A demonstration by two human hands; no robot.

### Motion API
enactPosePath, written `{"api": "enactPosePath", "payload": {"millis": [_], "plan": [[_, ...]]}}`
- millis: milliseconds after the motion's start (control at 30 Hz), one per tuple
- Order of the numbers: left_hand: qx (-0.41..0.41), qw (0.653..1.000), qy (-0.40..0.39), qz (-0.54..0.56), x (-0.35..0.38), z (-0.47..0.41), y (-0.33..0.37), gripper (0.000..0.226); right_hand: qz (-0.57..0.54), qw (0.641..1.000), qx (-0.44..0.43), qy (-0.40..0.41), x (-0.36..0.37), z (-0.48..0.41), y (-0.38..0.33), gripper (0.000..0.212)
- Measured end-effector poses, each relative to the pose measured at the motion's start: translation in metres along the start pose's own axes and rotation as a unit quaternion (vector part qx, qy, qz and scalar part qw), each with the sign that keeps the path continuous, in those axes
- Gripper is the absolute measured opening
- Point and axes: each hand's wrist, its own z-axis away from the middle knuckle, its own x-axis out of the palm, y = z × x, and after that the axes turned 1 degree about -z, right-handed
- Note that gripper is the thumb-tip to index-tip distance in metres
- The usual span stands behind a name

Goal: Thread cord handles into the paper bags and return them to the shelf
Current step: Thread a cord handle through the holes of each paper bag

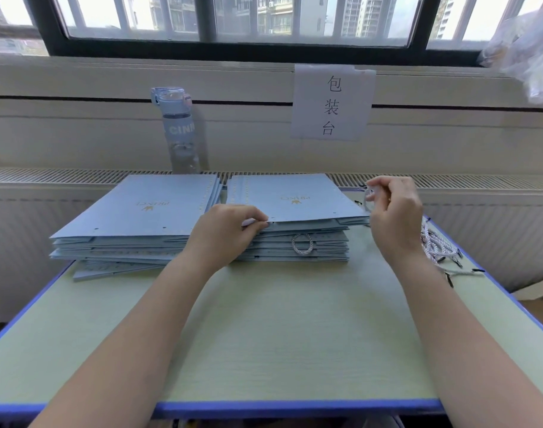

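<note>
Two stacks of flat light-blue paper bags lie on the table, a left stack [140,208] and a right stack [292,196]. My left hand [227,230] pinches the near left corner of the right stack's top bag, by its punched hole. My right hand [393,211] grips a white twisted cord handle [367,197] at the same bag's near right corner. Lower in the right stack a threaded cord loop [301,243] hangs out of a bag. A pile of loose cords [440,248] lies by the table's right edge.
A clear water bottle [180,131] stands behind the stacks against the wall. A paper sign [332,103] is taped under the window. The green table [264,335] has a blue rim. A crumpled plastic bag [526,57] sits at the top right.
</note>
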Motion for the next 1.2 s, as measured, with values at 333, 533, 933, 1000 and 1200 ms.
{"api": "enactPosePath", "payload": {"millis": [333, 533, 933, 1000, 1200], "plan": [[-0.038, 0.998, -0.046, 0.000, 0.002, 0.000, 0.006, 0.016, -0.199, 0.956, 0.027, -0.215, 0.003, 0.015, -0.028, 0.029], [0.042, 0.991, -0.031, 0.125, 0.007, 0.002, 0.020, 0.027, -0.260, 0.917, -0.023, -0.300, 0.019, 0.040, -0.055, 0.025], [-0.014, 0.987, 0.030, 0.156, 0.004, -0.001, 0.024, 0.013, -0.299, 0.942, 0.027, -0.151, 0.011, 0.031, -0.056, 0.020], [-0.009, 0.988, 0.071, 0.136, 0.001, -0.002, 0.021, 0.014, -0.263, 0.960, 0.041, -0.089, 0.009, 0.024, -0.049, 0.027], [-0.014, 0.986, 0.106, 0.125, -0.006, -0.005, 0.013, 0.018, -0.181, 0.981, 0.063, -0.029, 0.009, 0.017, -0.035, 0.023]]}}
